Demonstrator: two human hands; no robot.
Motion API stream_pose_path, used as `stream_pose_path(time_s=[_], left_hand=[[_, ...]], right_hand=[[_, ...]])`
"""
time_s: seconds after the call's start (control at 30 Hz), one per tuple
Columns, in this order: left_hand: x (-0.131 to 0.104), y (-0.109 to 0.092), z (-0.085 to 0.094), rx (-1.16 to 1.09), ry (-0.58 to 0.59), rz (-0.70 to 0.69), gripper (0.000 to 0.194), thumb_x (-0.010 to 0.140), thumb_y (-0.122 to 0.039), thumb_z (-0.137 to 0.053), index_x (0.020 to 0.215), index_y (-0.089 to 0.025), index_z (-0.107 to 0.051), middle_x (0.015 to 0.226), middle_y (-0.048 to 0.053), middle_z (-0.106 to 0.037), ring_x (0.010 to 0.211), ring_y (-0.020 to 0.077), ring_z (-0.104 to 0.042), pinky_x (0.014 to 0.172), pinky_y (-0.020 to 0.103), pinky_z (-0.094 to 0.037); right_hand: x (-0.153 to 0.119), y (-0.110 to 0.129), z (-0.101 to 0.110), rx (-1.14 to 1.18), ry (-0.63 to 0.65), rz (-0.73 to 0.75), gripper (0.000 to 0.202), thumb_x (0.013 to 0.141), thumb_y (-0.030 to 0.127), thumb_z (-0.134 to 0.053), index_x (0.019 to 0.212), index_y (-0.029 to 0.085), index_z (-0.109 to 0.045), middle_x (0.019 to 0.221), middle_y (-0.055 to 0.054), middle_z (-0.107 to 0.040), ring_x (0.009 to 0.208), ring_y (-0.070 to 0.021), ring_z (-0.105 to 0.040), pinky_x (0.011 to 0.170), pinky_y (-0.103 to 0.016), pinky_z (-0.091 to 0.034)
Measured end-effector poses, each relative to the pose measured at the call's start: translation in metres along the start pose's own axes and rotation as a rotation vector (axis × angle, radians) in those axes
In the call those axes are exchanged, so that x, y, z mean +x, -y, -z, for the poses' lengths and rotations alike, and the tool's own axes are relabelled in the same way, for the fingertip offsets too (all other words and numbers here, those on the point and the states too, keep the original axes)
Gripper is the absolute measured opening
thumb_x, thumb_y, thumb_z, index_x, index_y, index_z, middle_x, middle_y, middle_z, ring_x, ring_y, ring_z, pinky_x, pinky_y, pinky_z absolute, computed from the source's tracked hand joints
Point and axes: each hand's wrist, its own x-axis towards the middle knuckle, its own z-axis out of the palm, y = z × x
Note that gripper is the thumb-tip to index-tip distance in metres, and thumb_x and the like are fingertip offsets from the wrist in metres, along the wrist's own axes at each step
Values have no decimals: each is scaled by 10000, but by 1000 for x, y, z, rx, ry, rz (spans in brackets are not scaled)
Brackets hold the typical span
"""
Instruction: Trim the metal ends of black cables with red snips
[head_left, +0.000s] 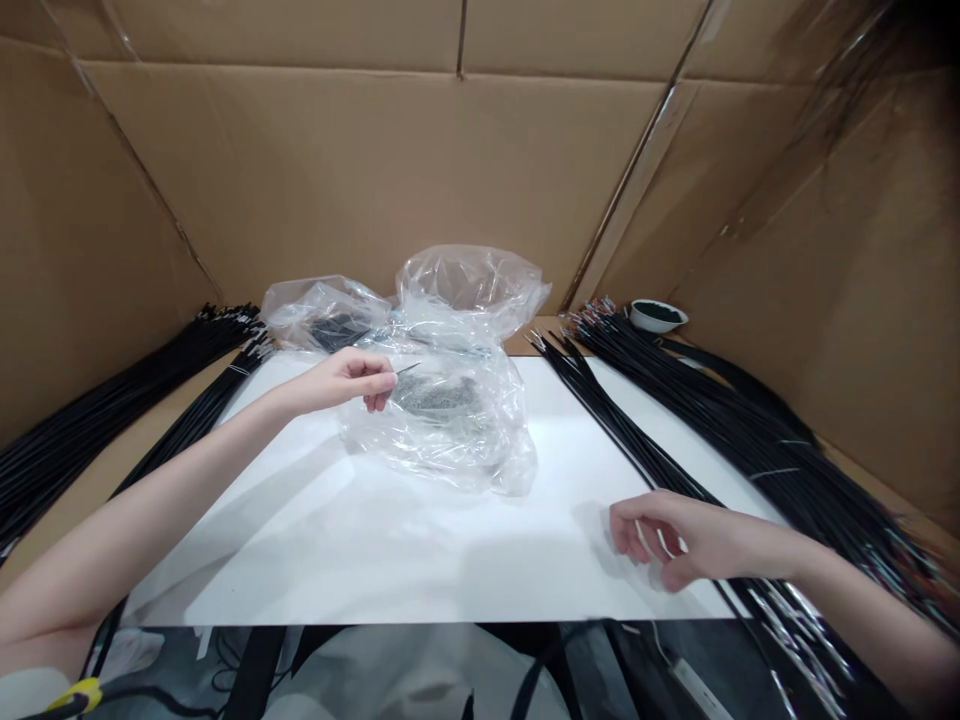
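Over the clear plastic bag [506, 450], my left hand [360, 380] pinches a thin, dark, short piece [409, 368] between thumb and fingers. Inside that bag lies a heap of small grey bits [442, 395], too fine to make out one by one. My right hand [667, 540] hovers at the right front of the white board [390, 560], its fingers loosely curled and apart, with nothing seen in them. Beside and partly beneath it runs a bundle of thin black cables [630, 435] with pale tips at the near end.
Another clear bag [322, 300] with dark contents lies at the back left. More black cable bundles flank the board, one at left [112, 395] and one at right [720, 425]. A white bowl [660, 318] of dark bits sits back right. Cardboard walls [360, 170] enclose the table.
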Motion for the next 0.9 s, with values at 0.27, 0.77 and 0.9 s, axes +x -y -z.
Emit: stream_pose_path(time_s=[0.27,0.77,0.9], left_hand=[[0,1,-1,-14,5,-10,318,858,-395,-472,694,-134,-552,650,8,-596,618,98,-567,600,209,-450],[-1,10,3,-91,1,1,290,847,-392,-496,714,-143,-560,652,8,-602,606,99,-569,589,218,-461],[-2,10,4,-100,-7,7,281,848,-385,-500,711,-146,-556,653,9,-602,603,96,-568,590,217,-462]], right_hand=[[34,68,-48,607,103,468,270,860,338,-531,1031,144,-612,1035,-125,-642,969,-200,-613,862,-373,-470],[121,122,-95,653,41,768,338,889,327,-489,1194,192,-545,1282,-106,-524,1215,-185,-465,1044,-393,-330],[124,151,-122,585,400,869,414,876,303,-499,1272,179,-489,1311,-96,-514,1231,-176,-456,1037,-322,-341]])
